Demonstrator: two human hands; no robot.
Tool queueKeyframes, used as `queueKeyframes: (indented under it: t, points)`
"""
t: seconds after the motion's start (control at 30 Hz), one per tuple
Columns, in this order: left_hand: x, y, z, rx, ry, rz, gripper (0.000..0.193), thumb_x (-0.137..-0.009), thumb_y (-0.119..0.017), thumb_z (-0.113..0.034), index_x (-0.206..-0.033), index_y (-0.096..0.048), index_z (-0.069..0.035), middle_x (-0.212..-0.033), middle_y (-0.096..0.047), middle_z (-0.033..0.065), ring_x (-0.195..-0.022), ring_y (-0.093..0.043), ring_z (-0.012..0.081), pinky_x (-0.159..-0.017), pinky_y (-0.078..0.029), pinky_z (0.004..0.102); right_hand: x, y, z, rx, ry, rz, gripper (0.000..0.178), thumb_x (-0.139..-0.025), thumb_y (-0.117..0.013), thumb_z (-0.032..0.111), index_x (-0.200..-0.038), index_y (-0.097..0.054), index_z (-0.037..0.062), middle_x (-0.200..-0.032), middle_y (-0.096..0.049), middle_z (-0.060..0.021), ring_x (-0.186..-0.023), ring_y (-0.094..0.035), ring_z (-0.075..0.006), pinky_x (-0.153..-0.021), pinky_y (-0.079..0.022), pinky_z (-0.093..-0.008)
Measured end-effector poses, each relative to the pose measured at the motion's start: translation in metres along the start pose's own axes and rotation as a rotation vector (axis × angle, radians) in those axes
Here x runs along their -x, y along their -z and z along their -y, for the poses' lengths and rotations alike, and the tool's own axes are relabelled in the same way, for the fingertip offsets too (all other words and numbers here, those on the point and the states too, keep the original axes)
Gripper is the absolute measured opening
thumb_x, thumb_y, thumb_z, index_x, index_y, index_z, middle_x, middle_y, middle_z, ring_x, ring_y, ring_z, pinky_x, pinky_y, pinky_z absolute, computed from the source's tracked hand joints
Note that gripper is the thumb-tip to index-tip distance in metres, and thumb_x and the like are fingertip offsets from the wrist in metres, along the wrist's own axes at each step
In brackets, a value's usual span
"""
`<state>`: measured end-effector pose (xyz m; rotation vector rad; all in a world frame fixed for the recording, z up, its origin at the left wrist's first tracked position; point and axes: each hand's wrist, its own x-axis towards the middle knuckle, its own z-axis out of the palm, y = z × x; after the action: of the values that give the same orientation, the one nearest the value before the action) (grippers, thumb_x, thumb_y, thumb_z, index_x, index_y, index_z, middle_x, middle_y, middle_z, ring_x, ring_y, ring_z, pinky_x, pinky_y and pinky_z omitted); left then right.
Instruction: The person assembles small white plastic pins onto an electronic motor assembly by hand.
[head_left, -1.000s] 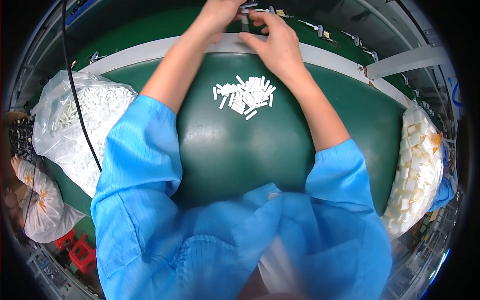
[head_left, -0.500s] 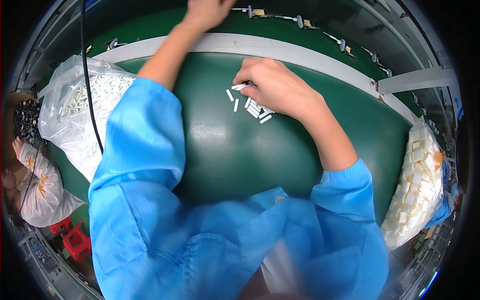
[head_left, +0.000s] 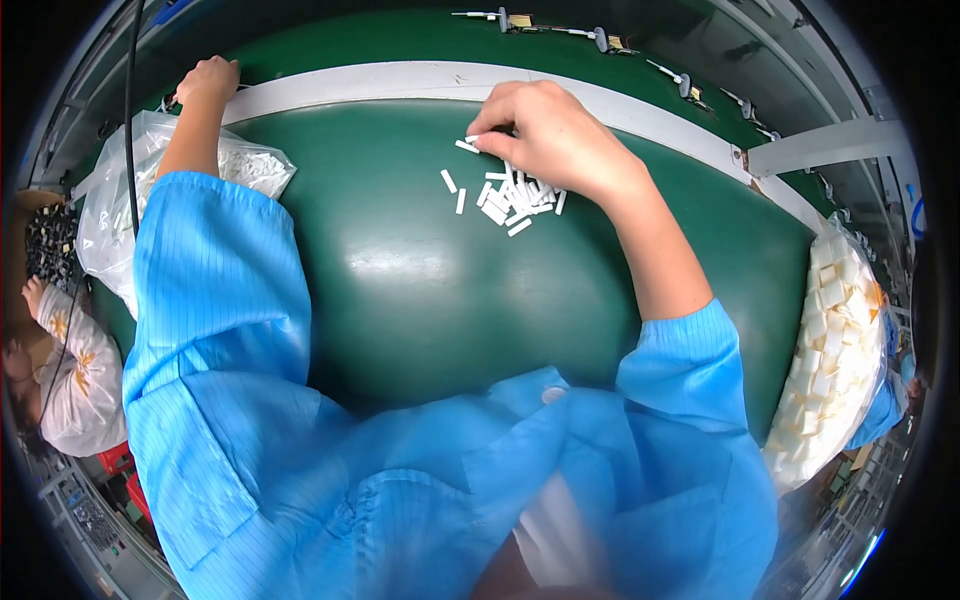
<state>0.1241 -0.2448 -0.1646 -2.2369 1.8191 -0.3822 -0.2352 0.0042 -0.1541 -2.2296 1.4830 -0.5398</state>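
Note:
My right hand [head_left: 560, 140] is above the green work surface [head_left: 430, 290], thumb and forefinger pinched on a short white tube [head_left: 466, 146]. Under and beside its palm lies a loose pile of the same white tubes [head_left: 495, 212], partly covered by the hand. Two more tubes lie apart to the left, one of them a slanted tube [head_left: 448, 181]. My left hand [head_left: 208, 82] is stretched out to the far left, by the end of the white rail [head_left: 340, 84]. Its fingers are curled in, and what they hold, if anything, is hidden.
Beyond the rail, a green belt [head_left: 400, 40] carries several small assemblies [head_left: 603, 40] with white rods and grey discs. A clear bag of white tubes [head_left: 255, 170] stands left, a black cable [head_left: 130, 130] before it. At right sits a bag of cream blocks [head_left: 825, 340]. Another person's sleeve [head_left: 85, 370] shows far left.
My left hand has swung from over the belt near the top centre to the far left. My right hand has shifted slightly away from me, uncovering more of the tube pile.

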Motion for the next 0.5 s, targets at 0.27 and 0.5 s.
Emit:
queueKeyframes:
  t: [0.27,0.5]
  points:
    - [-0.017,0.006,-0.072,0.538,-0.086,-0.010,0.053,-0.080,-0.061,-0.049,-0.112,-0.063,-0.007,-0.120,-0.061,0.0144,-0.111,-0.059,0.0335,-0.091,-0.048,0.0405,-0.017,-0.002,-0.036,-0.465,-0.269,-0.224,0.022,-0.082,-0.070,0.018,-0.096,-0.069,0.0010,-0.079,-0.066,-0.0045,-0.070,-0.059,-0.0089,-0.065,-0.048,-0.0243]
    - [0.084,0.068,-0.194,1.738,-0.459,0.377,0.019,-0.089,-0.055,-0.020,-0.098,-0.058,-0.003,-0.078,-0.059,0.0046,-0.058,-0.051,0.0096,-0.047,-0.040,0.0215,-0.021,-0.012,-0.060,-0.734,-0.368,-0.339,0.022,-0.083,-0.070,0.016,-0.098,-0.067,0.0001,-0.076,-0.064,-0.0018,-0.063,-0.053,-0.0063,-0.060,-0.045,-0.0198]
